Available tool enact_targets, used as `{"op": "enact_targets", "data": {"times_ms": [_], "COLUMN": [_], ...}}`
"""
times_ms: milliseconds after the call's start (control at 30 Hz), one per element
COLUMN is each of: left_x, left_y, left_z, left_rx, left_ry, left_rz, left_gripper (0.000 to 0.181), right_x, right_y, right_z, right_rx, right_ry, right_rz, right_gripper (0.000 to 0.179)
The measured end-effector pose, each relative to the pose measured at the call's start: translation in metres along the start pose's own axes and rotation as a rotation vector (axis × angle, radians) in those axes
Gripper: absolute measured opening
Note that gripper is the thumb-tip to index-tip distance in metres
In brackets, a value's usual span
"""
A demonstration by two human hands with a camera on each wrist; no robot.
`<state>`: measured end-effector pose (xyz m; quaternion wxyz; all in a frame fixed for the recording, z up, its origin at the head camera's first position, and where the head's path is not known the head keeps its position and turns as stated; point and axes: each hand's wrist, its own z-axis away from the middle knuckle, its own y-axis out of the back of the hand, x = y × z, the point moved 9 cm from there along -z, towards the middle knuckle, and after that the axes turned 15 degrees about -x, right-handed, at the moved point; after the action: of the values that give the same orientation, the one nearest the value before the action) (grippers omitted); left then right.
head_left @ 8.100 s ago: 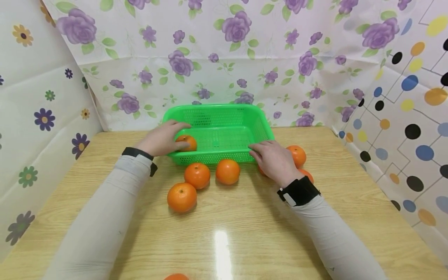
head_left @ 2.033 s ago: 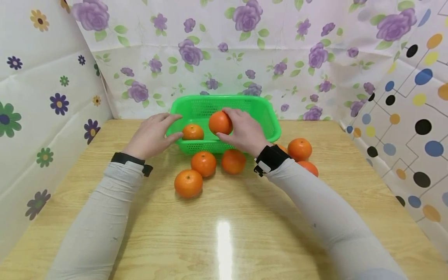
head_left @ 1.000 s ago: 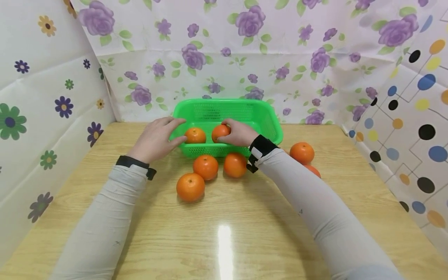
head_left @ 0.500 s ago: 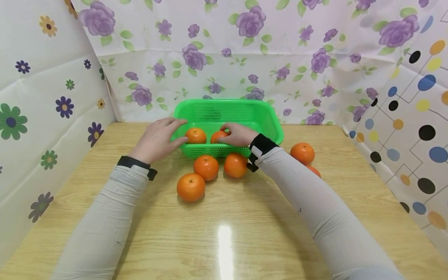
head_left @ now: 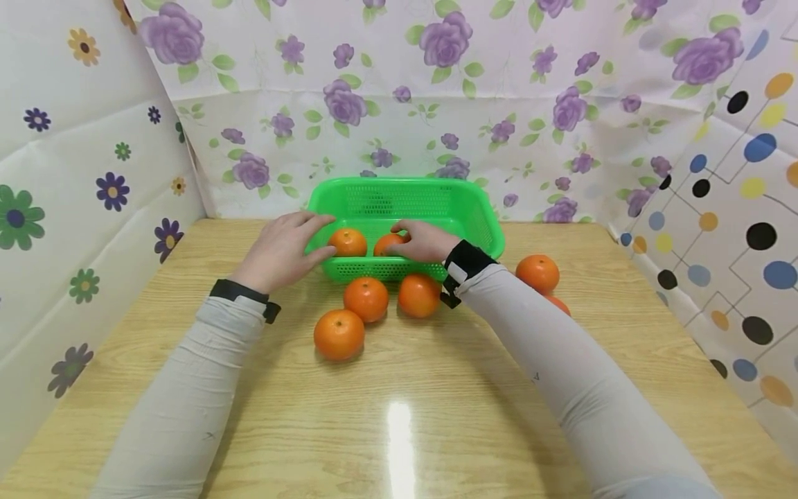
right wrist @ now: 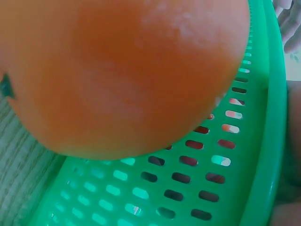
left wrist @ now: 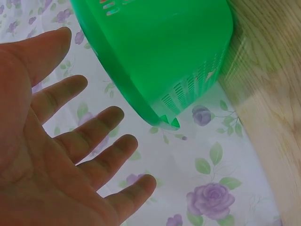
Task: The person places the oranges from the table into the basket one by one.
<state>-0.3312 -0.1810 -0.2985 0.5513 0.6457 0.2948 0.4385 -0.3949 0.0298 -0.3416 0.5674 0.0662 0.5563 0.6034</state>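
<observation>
In the head view, my right hand (head_left: 427, 242) reaches over the front rim of a green plastic basket (head_left: 411, 267). Its thumb and fingers hold a mandarin (head_left: 388, 244) low inside, partly hidden by the hand. Left of that one, a second mandarin (head_left: 348, 242) sits in the basket. My left hand (head_left: 277, 249) is beside the basket's left end, fingers apart and holding nothing. The left wrist view shows its spread fingers and palm (left wrist: 47, 160) near the basket's outer wall (left wrist: 155, 56). A mandarin (right wrist: 127, 75) outside the perforated wall fills much of the right wrist view.
Before the basket, three mandarins lie on the wooden table: one near the right wrist (head_left: 419, 296), another beside it (head_left: 366, 299) and a nearer one (head_left: 339, 335). Right of the basket is another mandarin (head_left: 537, 274), with one partly behind the sleeve (head_left: 559, 305). Patterned sheets (head_left: 399, 138) surround the table.
Earlier my right hand was at the basket's right front, then held a mandarin above the basket. It has since lowered that mandarin inside. The left hand has drawn back from the mandarin in the basket.
</observation>
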Motion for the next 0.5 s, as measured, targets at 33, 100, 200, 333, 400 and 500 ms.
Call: {"op": "enact_targets", "data": {"times_ms": [33,100,200,333,400,500], "left_x": [0.0003,0.0007,0.0008,0.0014,0.0018,0.0026], "left_y": [-0.0003,-0.001,-0.0018,-0.0017,-0.0014,-0.0003], "left_z": [-0.0001,-0.0003,-0.0005,0.0002,0.0006,0.0017], "left_rx": [-0.001,-0.003,-0.005,-0.007,-0.006,-0.004], "left_ry": [0.0,0.001,0.005,0.014,0.017,0.013], "left_rz": [0.0,0.0,0.001,0.005,0.005,0.004], "left_gripper": [0.061,0.061,0.06,0.06,0.06,0.06], "right_x": [0.0001,-0.0001,-0.0007,-0.0008,-0.0007,-0.002], "right_y": [-0.0001,-0.0001,0.0003,0.0026,0.0048,0.0083], "right_z": [0.0005,0.0019,0.004,0.0067,0.0076,0.0066], "right_rx": [0.0,-0.001,0.001,0.02,0.04,0.071], "right_ry": [0.0,0.0,0.002,0.0,0.0,0.005], "right_rz": [-0.004,-0.008,-0.002,0.008,0.007,0.012], "right_gripper": [0.065,0.065,0.064,0.06,0.057,0.052]}}
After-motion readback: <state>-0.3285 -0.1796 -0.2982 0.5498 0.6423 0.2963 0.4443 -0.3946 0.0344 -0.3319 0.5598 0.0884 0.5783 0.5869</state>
